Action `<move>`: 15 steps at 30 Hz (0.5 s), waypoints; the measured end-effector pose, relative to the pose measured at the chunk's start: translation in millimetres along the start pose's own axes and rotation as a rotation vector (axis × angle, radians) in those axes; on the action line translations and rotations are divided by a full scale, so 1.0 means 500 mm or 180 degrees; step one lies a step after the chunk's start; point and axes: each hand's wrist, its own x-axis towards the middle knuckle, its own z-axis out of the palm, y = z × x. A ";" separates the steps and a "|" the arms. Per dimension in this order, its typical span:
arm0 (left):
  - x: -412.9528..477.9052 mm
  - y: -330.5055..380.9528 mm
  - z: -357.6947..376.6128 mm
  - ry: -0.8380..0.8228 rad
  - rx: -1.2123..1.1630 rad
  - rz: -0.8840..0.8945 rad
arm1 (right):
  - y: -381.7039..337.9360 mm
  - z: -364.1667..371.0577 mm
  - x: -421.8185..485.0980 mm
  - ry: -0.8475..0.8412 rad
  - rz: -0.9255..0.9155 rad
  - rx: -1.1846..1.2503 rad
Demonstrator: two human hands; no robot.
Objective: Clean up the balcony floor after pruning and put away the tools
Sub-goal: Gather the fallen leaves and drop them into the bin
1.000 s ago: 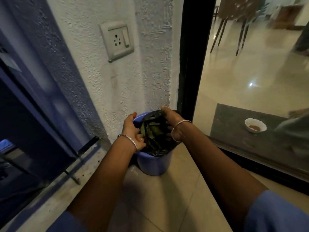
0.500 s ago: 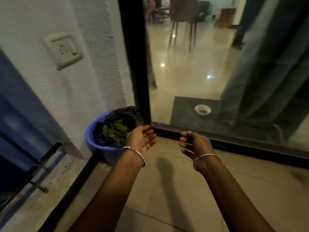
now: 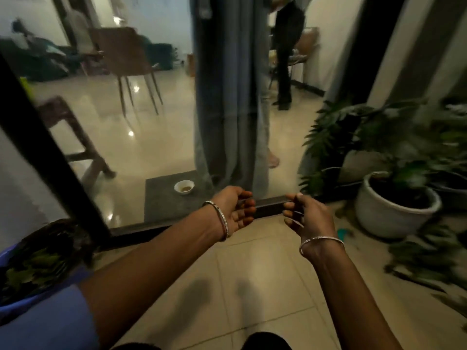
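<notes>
My left hand and my right hand hang side by side above the tiled balcony floor, a short gap between them. Both have loosely curled fingers and hold nothing. At the far left edge stands the blue bucket, lined with a black bag and filled with green leaf cuttings; my left arm passes beside it. Cut leafy stems lie on the floor at the right, blurred. No pruning tool is in sight.
A white plant pot with a leafy plant stands at the right. A glass sliding door with a dark frame lies ahead; behind it are a grey mat, a small white bowl, chairs, a curtain and a standing person.
Both hands have let go of the bucket's bag and come away empty. The view has swung right, so the bucket has slid to the left edge and the potted plants have come into sight.
</notes>
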 end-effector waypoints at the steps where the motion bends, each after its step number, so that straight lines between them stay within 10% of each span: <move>1: -0.006 -0.004 0.034 -0.0099 0.0107 -0.0006 | -0.016 -0.033 -0.004 0.0080 -0.0048 0.0043; 15: -0.154 -0.225 0.449 -0.1197 0.0934 -0.0414 | -0.125 -0.564 -0.153 0.1741 -0.0411 0.0755</move>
